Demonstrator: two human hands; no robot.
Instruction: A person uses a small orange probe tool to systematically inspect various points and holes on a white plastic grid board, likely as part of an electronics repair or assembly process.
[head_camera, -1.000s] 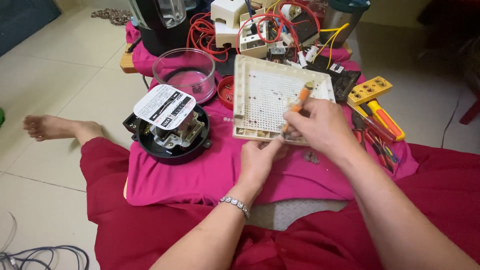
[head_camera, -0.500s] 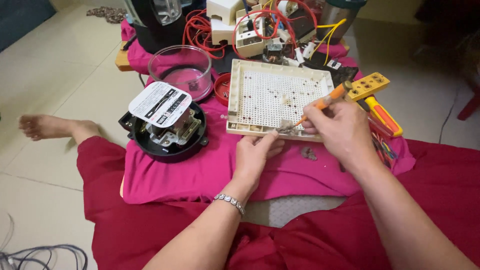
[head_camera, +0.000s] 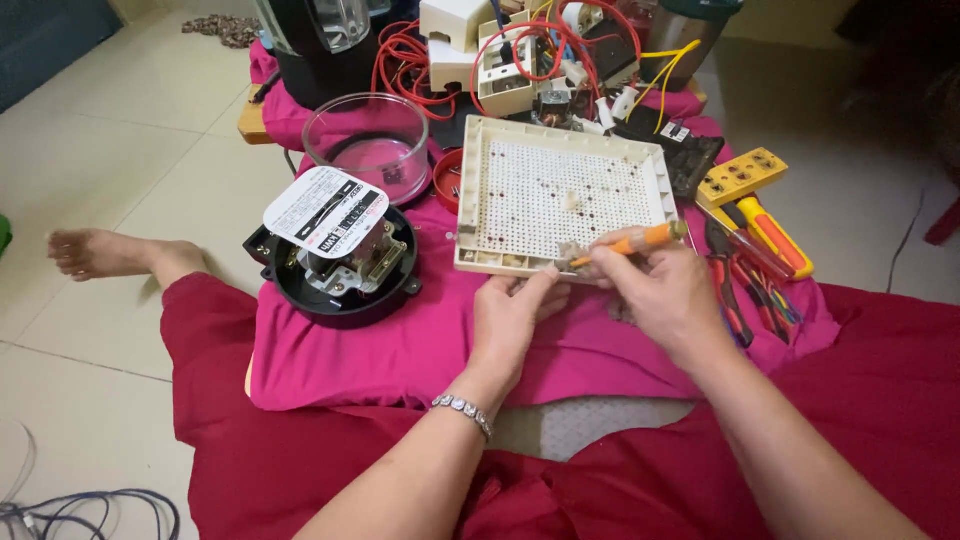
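Perforated tray (head_camera: 565, 200) lies flat on pink cloth (head_camera: 400, 340), mid-table. Looks light, stiff plastic; best gripped by its rim. Left hand (head_camera: 512, 318) pinches the near rim, fingers closed on it. Right hand (head_camera: 660, 290) curled tight round an orange screwdriver (head_camera: 630, 243), tip at the near edge. Meter (head_camera: 340, 262) left, pliers (head_camera: 735, 290) right: crowded; free room only toward the lap.

Matt cream plastic perforated board (head_camera: 566, 195)
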